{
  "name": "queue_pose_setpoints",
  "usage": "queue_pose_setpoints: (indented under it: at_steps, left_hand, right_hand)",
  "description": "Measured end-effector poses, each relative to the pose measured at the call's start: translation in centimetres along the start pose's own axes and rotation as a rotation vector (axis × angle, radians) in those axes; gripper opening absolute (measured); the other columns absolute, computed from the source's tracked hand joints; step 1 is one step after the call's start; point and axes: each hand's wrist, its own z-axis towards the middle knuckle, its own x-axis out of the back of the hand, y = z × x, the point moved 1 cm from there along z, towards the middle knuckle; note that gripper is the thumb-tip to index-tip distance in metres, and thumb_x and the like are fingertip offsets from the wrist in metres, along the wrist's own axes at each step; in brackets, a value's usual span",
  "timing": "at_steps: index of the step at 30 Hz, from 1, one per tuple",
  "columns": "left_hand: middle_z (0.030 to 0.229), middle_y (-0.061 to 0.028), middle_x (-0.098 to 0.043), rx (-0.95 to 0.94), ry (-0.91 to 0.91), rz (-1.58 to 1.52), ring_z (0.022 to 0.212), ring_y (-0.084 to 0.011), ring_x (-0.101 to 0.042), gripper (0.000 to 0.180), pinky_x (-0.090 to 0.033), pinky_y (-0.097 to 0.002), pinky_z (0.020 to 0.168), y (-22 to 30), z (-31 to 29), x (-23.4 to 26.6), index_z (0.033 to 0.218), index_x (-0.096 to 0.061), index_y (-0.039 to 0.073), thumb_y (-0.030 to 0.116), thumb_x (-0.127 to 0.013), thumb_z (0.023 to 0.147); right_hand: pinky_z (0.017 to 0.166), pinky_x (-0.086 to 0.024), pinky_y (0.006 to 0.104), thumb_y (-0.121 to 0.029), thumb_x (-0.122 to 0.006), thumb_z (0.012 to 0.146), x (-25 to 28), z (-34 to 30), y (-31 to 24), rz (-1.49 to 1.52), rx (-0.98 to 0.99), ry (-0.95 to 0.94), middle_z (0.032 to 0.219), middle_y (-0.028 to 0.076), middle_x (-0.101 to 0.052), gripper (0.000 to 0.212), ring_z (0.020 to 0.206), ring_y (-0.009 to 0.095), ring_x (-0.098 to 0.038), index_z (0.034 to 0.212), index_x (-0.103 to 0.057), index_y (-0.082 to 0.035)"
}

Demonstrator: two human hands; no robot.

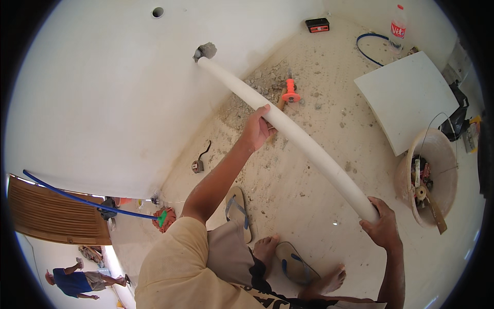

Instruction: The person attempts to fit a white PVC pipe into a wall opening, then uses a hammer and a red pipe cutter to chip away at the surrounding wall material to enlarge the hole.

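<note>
A long white plastic pipe slants across the view, and its far end meets a rough broken hole in the white wall. How deep the end sits in the hole I cannot tell. My left hand grips the pipe near its middle, thumb on top and fingers curled underneath. At the near end, my right hand is wrapped round the pipe. Beneath the pipe, beside rubble at the wall's foot, lies a chisel with an orange hand guard, next to a wooden handle.
A tape measure and flip-flops lie on the dusty floor. At right are a bucket of tools, a white panel and a plastic bottle. A blue-handled mop leans at left; another person stands beyond the doorway.
</note>
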Motion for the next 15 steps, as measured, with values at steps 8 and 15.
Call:
queue_pose_setpoints:
  at_steps: [8,15]
  left_hand:
    - [0.110,-0.0111,-0.062,0.059,0.040,0.008,0.103,-0.0239,-0.062,0.036,-0.050,-0.0415,0.088,-1.5,-1.8,1.1,0.116,-0.051,0.006,0.034,-0.059,0.095]
    - [0.109,-0.0106,-0.061,-0.010,0.047,0.003,0.105,-0.0267,-0.062,0.032,-0.050,-0.0463,0.092,-0.4,-4.2,2.3,0.115,-0.050,0.007,0.032,-0.059,0.096]
  right_hand:
    - [0.093,-0.052,0.0430,-0.008,-0.079,0.067,-2.2,-0.9,1.8,-0.091,-0.026,-0.011,0.117,0.019,-0.064,0.064,0.105,0.036,-0.064,0.126,-0.055,-0.001]
    - [0.097,-0.048,0.0431,-0.019,-0.080,0.073,-3.9,-1.3,1.3,-0.069,-0.104,-0.152,0.118,0.017,-0.062,0.064,0.110,0.034,-0.061,0.130,-0.053,-0.005]
